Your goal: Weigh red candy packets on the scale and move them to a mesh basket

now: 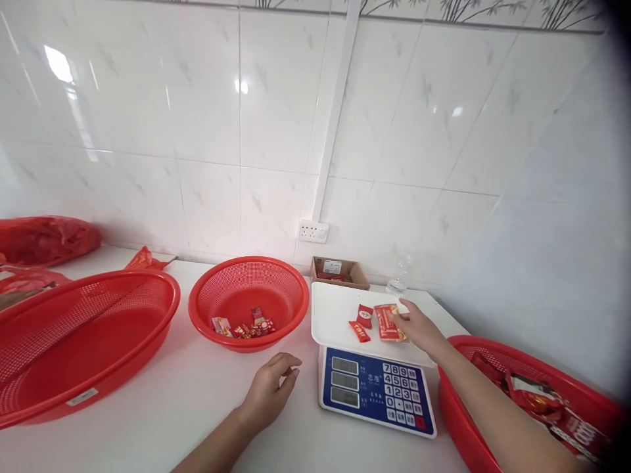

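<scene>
My right hand (419,328) reaches over the white pan (330,315) of a digital scale (377,391), its fingers at the right edge of a red snack packet (388,322) lying there. Two small red-wrapped candies, one upper (365,315) and one lower (359,332), rest on the pan left of that packet. Above the table, between the round basket and the scale, my left hand (271,387) is loosely curled, with a gap between thumb and fingers and nothing in it. In the round red basket (249,266) lie several small wrapped sweets (251,327).
At the left stands a large red basket (158,289). A third red basket (458,401) with packaged snacks sits at the right, under my forearm. Behind the scale are an open cardboard box (362,279) and a clear plastic bottle (398,276). Red plastic bags (54,236) lie far left.
</scene>
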A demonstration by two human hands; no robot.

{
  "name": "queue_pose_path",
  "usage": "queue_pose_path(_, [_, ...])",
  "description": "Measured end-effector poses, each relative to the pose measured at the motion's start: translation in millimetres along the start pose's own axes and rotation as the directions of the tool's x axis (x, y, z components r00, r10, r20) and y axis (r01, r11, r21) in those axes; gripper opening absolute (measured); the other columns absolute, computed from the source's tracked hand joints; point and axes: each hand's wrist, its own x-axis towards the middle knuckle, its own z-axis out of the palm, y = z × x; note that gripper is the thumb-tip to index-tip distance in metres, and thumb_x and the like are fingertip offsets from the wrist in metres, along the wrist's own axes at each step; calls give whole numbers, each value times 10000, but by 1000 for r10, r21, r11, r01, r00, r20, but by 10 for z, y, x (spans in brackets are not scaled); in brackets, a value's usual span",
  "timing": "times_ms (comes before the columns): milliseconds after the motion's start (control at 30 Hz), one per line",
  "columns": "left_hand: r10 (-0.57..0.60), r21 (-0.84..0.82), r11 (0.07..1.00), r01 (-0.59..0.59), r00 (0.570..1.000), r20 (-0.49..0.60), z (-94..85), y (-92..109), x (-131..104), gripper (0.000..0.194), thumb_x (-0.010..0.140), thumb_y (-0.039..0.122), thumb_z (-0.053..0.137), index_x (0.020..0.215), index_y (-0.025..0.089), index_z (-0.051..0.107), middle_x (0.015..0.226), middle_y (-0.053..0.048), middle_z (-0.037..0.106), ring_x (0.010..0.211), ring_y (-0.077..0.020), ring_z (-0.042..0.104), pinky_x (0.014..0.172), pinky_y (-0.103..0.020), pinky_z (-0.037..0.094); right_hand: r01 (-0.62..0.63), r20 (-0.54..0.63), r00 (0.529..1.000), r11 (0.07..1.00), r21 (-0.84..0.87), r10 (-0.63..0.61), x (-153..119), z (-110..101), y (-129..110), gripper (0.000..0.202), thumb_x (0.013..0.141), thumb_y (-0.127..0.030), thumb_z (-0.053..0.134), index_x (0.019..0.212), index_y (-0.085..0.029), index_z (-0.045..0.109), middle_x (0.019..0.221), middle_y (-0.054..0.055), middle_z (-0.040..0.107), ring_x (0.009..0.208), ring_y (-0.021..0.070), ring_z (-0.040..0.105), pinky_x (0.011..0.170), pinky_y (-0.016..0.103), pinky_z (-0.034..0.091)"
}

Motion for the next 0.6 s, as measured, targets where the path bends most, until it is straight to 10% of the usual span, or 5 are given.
queue_pose_path(133, [-15,-13,1000,16,1000,24,4,33,-3,214,886,265,401,966,202,589,931,-69,614,761,-160,577,694,-279,484,254,51,967,935,-249,-249,-40,144,4,703,822,-454,404,1396,-91,222,1441,178,284,1325,265,252,1062,402,248])
queue_pose_path(267, [-26,-7,1000,26,999,30,9,42,-4,210,883,266,410,962,206,595,929,-67,617,758,-160,586,693,-280,491,294,235,946,896,-332,-224,-127,316,-104,697,816,-593,318,1408,-233,241,1501,101,133,1361,319,21,1056,537,180])
queue_pose_path(600, [-10,16,1000,9,1000,27,12,28,-13,196,873,234,426,938,207,609,892,-49,639,745,-149,599,680,-246,492,514,439,830,776,-365,-344,-90,610,-362,608,849,-608,154,1373,-337,303,1511,6,93,1366,274,-24,1064,544,77])
